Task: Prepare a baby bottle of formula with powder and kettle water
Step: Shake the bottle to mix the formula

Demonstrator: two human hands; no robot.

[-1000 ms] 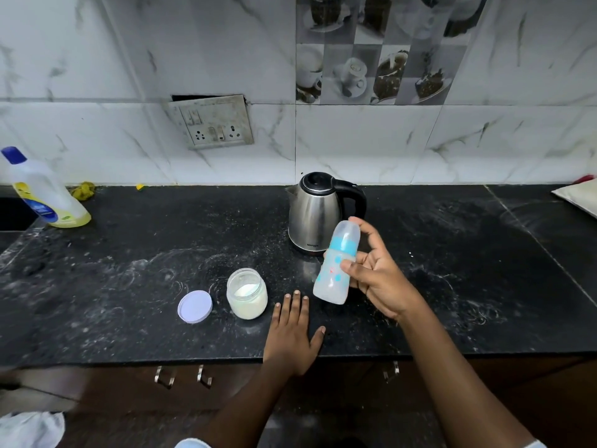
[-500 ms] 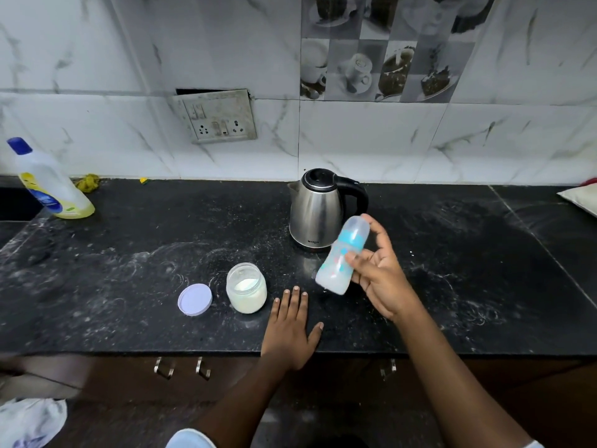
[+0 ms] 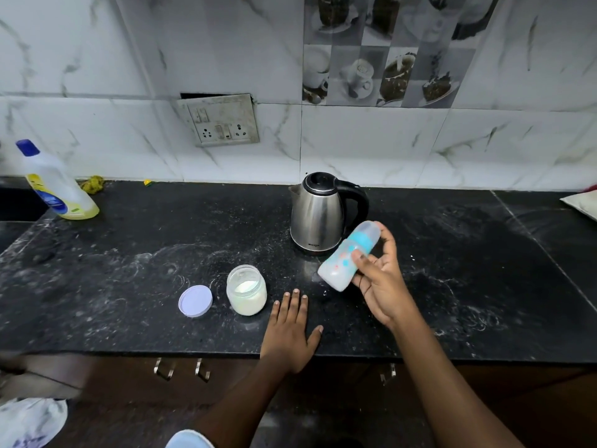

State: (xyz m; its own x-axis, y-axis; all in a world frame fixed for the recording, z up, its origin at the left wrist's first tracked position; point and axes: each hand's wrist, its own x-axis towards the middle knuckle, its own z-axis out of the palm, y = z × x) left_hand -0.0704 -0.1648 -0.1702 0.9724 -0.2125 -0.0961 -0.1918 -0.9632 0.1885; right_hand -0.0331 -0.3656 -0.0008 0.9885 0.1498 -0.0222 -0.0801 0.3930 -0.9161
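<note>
My right hand (image 3: 379, 279) grips a capped baby bottle (image 3: 347, 257) with a blue collar, held above the counter and tilted so its top leans up and to the right. A steel kettle (image 3: 318, 215) with a black handle stands just behind the bottle. An open jar of white powder (image 3: 246, 290) sits left of centre, with its lilac lid (image 3: 195, 301) lying flat beside it. My left hand (image 3: 290, 331) rests palm down on the black counter (image 3: 129, 270), fingers spread, just right of the jar and holding nothing.
A cleaner bottle with a blue cap (image 3: 55, 185) stands at the far left by a yellow scrap (image 3: 93, 184). A wall socket plate (image 3: 223, 121) hangs above. A pale cushion-like object (image 3: 581, 202) lies at the right edge. Drawer handles (image 3: 181, 370) sit below the counter front.
The bottle in my right hand has tipped from nearly upright to a stronger lean toward the right. My left hand has stayed flat on the counter.
</note>
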